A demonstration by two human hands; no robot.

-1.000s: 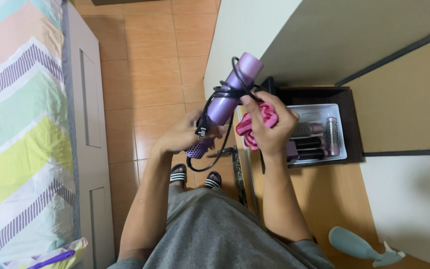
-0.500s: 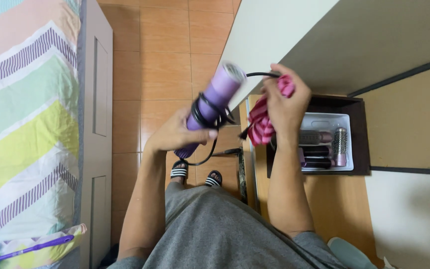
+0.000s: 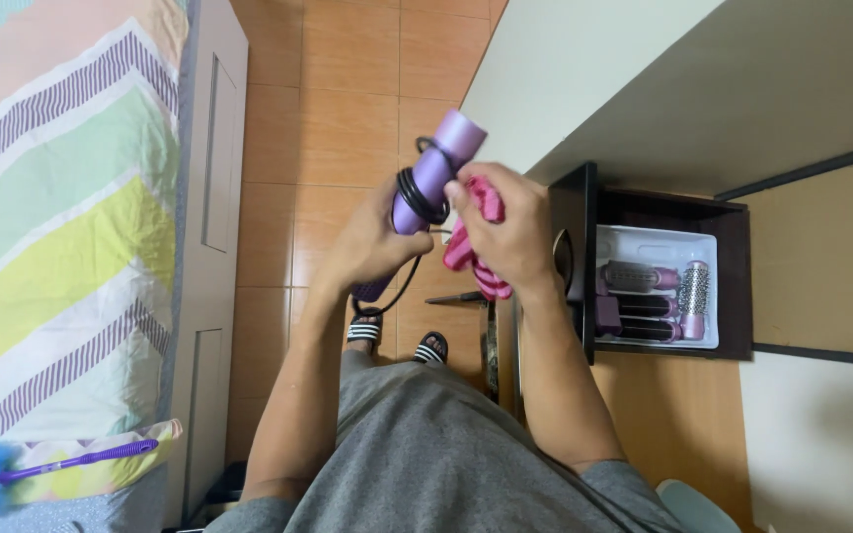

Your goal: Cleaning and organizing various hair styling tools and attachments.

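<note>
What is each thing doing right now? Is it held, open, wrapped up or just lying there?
Purple styler: held upright-tilted in the left hand.
Black cord: wound around the styler, a loop hanging below.
Pink cloth: bunched in the right hand, pressed against the styler.
Drawer: open.
White tray: inside the drawer, holding brush attachments lying flat.
Blue duster: lying on the bed.

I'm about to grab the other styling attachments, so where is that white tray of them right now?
In the head view, the white tray sits at right in the open dark drawer beneath the white desktop, just right of the right hand holding the pink cloth.
</note>
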